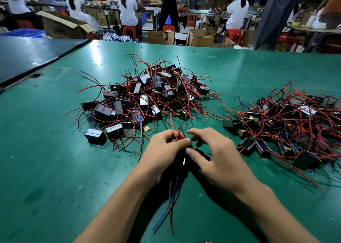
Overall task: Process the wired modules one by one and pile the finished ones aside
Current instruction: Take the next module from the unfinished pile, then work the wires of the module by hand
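Wired module point(202, 155) held just over the counter point(55, 169), hands close together on it: red leads point(174, 132) pinched in left hand point(162, 150), black body gripped by right hand point(219, 158). Looks mid-processing; next, probably needs tossing onto right-hand pile point(287, 124).

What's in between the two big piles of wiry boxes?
Mostly bare green table, crossed only by a few stray red wire ends from the middle pile and the right pile, as the head view shows.
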The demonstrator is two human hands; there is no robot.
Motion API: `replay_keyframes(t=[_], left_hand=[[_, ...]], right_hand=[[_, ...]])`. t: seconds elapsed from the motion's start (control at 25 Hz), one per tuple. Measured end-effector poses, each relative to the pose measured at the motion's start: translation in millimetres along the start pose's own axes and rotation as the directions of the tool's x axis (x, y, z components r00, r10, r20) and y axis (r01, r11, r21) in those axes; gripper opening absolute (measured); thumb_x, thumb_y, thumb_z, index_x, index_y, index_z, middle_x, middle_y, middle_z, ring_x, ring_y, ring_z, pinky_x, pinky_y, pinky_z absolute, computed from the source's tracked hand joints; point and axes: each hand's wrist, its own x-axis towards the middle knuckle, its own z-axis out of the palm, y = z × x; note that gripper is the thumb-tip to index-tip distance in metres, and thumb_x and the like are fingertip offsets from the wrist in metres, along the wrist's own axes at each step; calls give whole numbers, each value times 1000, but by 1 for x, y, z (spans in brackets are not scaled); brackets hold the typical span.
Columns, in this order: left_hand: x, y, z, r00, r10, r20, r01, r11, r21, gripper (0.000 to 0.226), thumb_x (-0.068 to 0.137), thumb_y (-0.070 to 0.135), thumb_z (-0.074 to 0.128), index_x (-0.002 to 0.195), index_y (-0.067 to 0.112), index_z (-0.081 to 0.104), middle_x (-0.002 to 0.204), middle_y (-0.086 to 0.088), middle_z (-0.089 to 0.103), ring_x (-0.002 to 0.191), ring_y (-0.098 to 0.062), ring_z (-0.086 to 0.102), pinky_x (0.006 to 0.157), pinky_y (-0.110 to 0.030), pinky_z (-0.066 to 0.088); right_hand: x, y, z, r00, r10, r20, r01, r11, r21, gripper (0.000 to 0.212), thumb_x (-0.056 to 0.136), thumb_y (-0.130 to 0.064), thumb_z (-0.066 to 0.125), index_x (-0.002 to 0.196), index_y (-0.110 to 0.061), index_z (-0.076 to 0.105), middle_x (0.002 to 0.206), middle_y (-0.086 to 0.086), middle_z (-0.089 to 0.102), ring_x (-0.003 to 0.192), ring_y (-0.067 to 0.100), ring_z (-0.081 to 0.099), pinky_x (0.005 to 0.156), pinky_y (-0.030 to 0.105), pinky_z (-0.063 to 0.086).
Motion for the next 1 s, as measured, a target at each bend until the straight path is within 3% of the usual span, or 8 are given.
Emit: replay_keyframes(t=[0.12, 0.24, 0.32, 0.4, 0.52, 0.72, 0.84, 1.0], left_hand=[[0, -2, -1, 996, 78, 43, -83, 988, 133, 8, 87, 11, 72, 81, 8, 67, 73, -14, 67, 65, -17, 57, 62, -27, 46], [-1, -2, -3, 984, 169, 47, -176, 931, 320, 10, 90, 18, 70, 84, 9, 70, 78, -14, 74, 66, -16, 60, 66, -29, 47], [0, 0, -4, 984, 170, 58, -179, 924, 339, 7, 92, 18, 66, 93, 12, 70, 78, -9, 75, 68, -22, 68, 69, -34, 54], [0, 1, -6, 987, 156, 51, -164, 924, 346, 10, 94, 17, 64, 103, 16, 66, 77, -4, 76, 77, -30, 72, 73, -42, 58], [2, 4, -9, 983, 177, 40, -180, 925, 336, 8, 95, 19, 63, 102, 16, 64, 77, -2, 76, 80, -34, 72, 75, -45, 58], [5, 1, -14, 979, 201, 34, -201, 922, 332, 13, 94, 11, 62, 104, 13, 70, 75, -1, 75, 64, -5, 67, 66, -14, 52], [6, 3, -14, 979, 190, 74, -204, 899, 388, 24, 90, 6, 63, 107, 20, 70, 69, 0, 74, 55, -6, 59, 54, -12, 45], [8, 3, -16, 978, 181, 105, -208, 900, 383, 24, 88, 8, 65, 107, 22, 71, 68, -3, 73, 55, -10, 58, 52, -14, 45]], right_hand=[[-1, 5, 1, 985, 110, 133, -117, 992, 46, 46, 88, -22, 73, 132, -21, 61, 118, -9, 68, 109, 6, 61, 99, 22, 44], [1, 8, -4, 972, 227, 61, -229, 973, 22, 34, 85, -24, 75, 118, -27, 68, 90, -17, 67, 92, 6, 61, 82, 18, 44], [2, 10, -7, 956, 294, 2, -293, 955, -34, 19, 85, -27, 75, 104, -27, 74, 82, -22, 62, 91, 7, 58, 78, 19, 40], [2, 14, -14, 937, 348, -1, -348, 937, -28, 8, 85, -30, 76, 94, -28, 75, 76, -23, 64, 80, -5, 58, 72, 13, 39], [4, 22, -28, 899, 423, 112, -428, 904, 16, 2, 85, -30, 76, 86, -30, 75, 60, -31, 62, 58, -15, 54, 56, 5, 36], [6, 27, -40, 835, 475, 278, -512, 856, 74, 5, 86, -27, 76, 85, -32, 75, 75, -14, 74, 70, 3, 67, 65, 18, 47], [6, 28, -43, 819, 468, 333, -536, 831, 151, 6, 87, -27, 76, 93, -29, 75, 77, -9, 75, 69, 2, 67, 71, 24, 49], [9, 29, -40, 814, 489, 313, -558, 809, 186, 11, 97, -33, 62, 103, -28, 69, 78, -8, 77, 68, 5, 67, 77, 35, 55]])
